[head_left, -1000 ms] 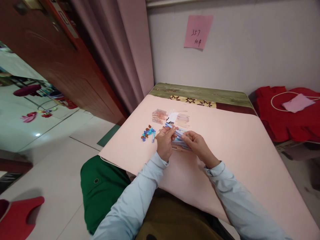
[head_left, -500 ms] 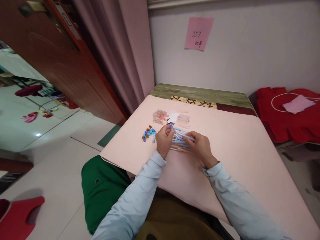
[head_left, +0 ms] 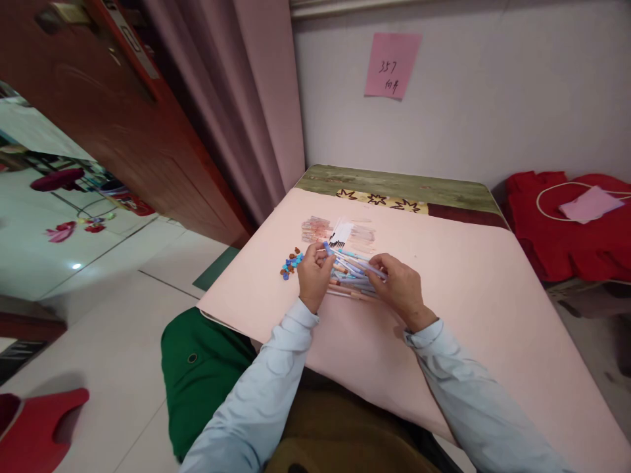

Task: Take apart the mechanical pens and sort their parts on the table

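My left hand [head_left: 314,277] pinches a short blue pen cap [head_left: 327,247] between thumb and fingers. A slim lilac-blue pen barrel [head_left: 377,270] is gripped in my right hand [head_left: 400,289], its far end pointing left toward my left hand. Between and under both hands lies a loose pile of blue, white and peach pen barrels [head_left: 352,295]. Left of my left hand is a small heap of blue and brown pieces [head_left: 290,265], too small to make out fully. Thin white refills [head_left: 341,234] with black ends lie just beyond the pile.
Clear pinkish tubes lie in a left bundle [head_left: 315,229] and a right bundle [head_left: 363,236] behind the pile. The pale pink tabletop [head_left: 473,328] meets a wall with a pink note [head_left: 393,66]. A red-covered stool [head_left: 532,230] stands right, a wooden door [head_left: 162,131] left.
My left hand has moved a little left, away from my right hand, with the blue cap in its fingers. My right hand has hardly moved and keeps hold of its barrel.
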A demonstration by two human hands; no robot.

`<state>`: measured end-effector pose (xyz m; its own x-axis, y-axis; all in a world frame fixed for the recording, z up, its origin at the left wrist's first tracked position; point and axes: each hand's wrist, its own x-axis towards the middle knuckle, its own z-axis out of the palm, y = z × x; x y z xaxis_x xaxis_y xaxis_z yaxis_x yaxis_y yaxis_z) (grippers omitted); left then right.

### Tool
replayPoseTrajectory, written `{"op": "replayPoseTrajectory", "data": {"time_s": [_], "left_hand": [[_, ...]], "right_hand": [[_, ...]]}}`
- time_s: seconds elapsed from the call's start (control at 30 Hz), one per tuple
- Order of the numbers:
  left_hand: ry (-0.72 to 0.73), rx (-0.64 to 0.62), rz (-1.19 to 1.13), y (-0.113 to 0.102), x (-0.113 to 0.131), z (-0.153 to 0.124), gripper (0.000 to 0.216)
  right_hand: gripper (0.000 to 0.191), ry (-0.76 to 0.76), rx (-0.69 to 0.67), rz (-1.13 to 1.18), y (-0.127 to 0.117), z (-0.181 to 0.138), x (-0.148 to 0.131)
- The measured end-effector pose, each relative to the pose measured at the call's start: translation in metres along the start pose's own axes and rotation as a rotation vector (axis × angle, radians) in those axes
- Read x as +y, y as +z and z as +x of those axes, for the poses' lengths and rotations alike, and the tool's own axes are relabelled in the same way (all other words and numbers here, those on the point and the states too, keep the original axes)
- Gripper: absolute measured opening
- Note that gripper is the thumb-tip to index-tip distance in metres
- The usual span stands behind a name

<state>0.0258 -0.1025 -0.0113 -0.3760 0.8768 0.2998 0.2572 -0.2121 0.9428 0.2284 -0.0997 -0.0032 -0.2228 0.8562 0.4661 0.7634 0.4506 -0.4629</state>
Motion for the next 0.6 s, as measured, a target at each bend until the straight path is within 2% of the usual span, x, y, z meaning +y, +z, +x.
{"op": "replayPoseTrajectory", "data": {"time_s": [0.1,0.17,0.3,0.4,0.6], "left_hand": [[0.004,0.023,0.017,-0.006,0.001,0.002,0.021],[-0.037,-0.015,-0.022,-0.008,0.004,0.001,0.018],[-0.252,-0.195,-0.227,-0.003,0.013,-0.004,0.029],[-0.354,-0.248,-0.271,0.0,0.02,-0.006,0.033],[-0.298,-0.259,-0.2,0.002,0.025,-0.008,0.028]], "right_hand": [[0.019,-0.001,0.044,0.074,0.001,0.0,0.0],[0.021,0.006,0.068,0.121,0.001,0.0,-0.002],[0.022,0.051,0.07,0.254,0.002,0.0,-0.007],[0.022,0.079,0.055,0.358,0.002,0.0,-0.009],[0.023,0.13,0.074,0.453,0.003,0.0,-0.014]]}}
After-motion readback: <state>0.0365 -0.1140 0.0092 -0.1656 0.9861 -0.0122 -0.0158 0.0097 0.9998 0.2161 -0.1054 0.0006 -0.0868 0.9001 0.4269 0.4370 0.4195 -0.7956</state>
